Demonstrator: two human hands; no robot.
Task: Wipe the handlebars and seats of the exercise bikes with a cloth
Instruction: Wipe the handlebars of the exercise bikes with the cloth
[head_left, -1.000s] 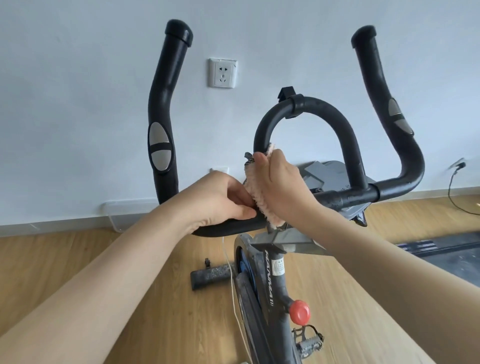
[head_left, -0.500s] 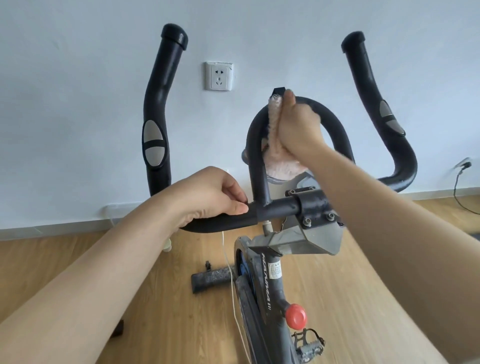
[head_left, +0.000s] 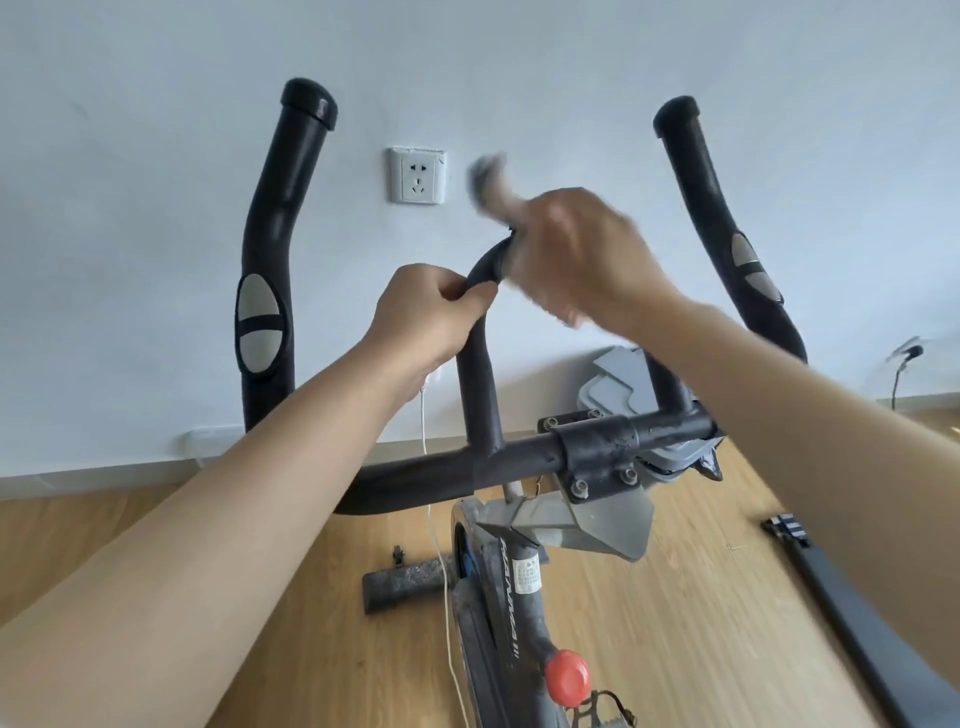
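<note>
Wall (head_left: 519, 62) behind: left grip (head_left: 431, 312) clasps handlebar loop (head_left: 475, 374); blurred right grip (head_left: 576, 254) clutches cloth (head_left: 488, 179).

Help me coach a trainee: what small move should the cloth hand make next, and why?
Probably sweep the cloth down the right side of the centre loop: the right hand holds it at the top, the left hand grips the left side.

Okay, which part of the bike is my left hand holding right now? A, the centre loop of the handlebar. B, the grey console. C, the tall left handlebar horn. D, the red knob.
A: the left hand curls round the left side of the centre loop, just below its bend.
</note>
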